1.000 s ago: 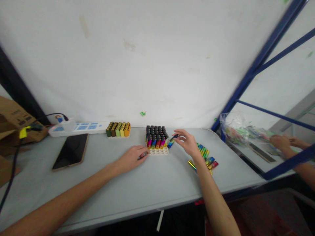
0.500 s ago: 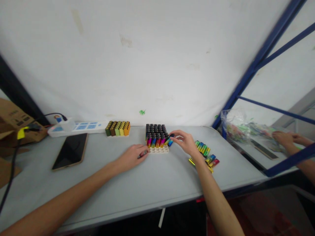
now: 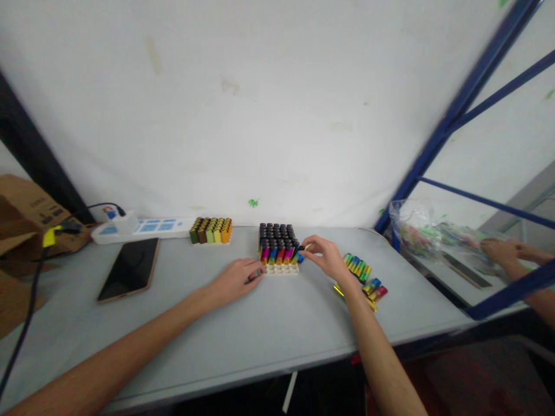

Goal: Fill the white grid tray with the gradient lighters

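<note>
A white holed tray [image 3: 281, 269] holds several rows of upright lighters [image 3: 277, 242], with black tops and bright multicoloured bodies. The front row of holes is bare. My right hand [image 3: 325, 254] pinches a lighter [image 3: 299, 253] by its dark top, tilted against the right end of the front lighters. Beside the tray's left front corner lies my left hand [image 3: 238, 280], closed around a small dark object [image 3: 253, 277] whose kind I cannot make out. More lighters [image 3: 359, 267] lie loose on the table to the right, partly behind my right forearm.
A second block of gold-topped lighters [image 3: 211, 230] stands at the back left. Further left are a phone [image 3: 130, 268], a power strip [image 3: 150, 227] and a cardboard box [image 3: 26, 202]. Beyond the blue frame [image 3: 433, 144] are plastic bags [image 3: 416, 225] and another person's hands [image 3: 503, 251].
The view has shifted slightly, moving everything a little right and down. My right hand still holds its lighter at the tray's right end; the lighter looks lower. My left hand stays by the tray.
</note>
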Demonstrator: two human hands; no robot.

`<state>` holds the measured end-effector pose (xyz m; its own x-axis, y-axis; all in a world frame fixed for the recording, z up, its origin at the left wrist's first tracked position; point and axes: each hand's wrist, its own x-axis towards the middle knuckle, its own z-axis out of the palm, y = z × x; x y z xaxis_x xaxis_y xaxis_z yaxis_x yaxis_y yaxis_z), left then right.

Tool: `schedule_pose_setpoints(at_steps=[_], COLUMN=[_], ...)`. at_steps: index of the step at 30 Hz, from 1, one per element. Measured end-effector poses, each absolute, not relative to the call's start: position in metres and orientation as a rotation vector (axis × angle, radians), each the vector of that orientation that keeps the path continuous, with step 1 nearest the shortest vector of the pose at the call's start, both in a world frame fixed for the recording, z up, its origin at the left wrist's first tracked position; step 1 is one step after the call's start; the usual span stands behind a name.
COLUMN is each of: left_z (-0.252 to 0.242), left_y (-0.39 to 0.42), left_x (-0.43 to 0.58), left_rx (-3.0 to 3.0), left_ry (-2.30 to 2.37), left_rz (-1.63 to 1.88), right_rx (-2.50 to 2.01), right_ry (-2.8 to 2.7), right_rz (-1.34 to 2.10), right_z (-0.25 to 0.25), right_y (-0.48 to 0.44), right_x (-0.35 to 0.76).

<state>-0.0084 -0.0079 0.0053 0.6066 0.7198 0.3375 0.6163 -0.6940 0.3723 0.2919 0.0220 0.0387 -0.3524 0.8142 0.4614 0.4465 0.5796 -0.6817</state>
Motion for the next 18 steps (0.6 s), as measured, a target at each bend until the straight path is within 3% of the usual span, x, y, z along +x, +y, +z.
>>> schedule_pose_setpoints(at_steps=[12,18], left_z=[0.005,0.01], left_y=[-0.008,-0.01], left_x=[-0.009,-0.008], left_rx=[2.629,2.634], left_ry=[1.104,1.11], left_rz=[0.689,0.664], right_rx=[-1.169,-1.329], right_ry=[-2.097,-2.358], right_rz=[0.24,0.293], right_z=[0.027,0.006], right_y=[0.035,0.044], right_x=[0.311,0.318])
